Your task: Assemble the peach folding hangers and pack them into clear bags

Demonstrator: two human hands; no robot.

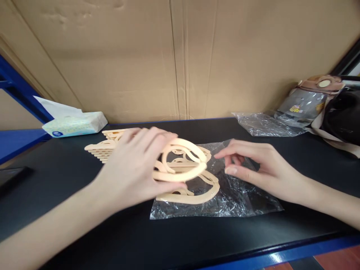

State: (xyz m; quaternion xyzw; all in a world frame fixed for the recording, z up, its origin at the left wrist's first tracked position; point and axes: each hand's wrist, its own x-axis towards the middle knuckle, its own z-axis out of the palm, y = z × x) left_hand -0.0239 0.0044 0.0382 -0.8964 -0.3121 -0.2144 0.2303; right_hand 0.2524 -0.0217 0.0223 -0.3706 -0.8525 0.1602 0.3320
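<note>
My left hand is closed around a beige, curved, looped piece that looks like a folded plastic hanger, raised a little above the table. Beneath it, similar beige folded hangers lie on a clear plastic bag, partly covered by the held one. Behind my left wrist sits a stack of several matching beige hangers, partly hidden by the hand. To the right, my right hand hovers over the bag with thumb and forefinger apart and the other fingers curled. Nothing shows between its fingers.
A tissue pack stands at the back left of the black table. At the back right are another clear bag, a drink bottle and a black object with a strap. A cardboard wall rises behind.
</note>
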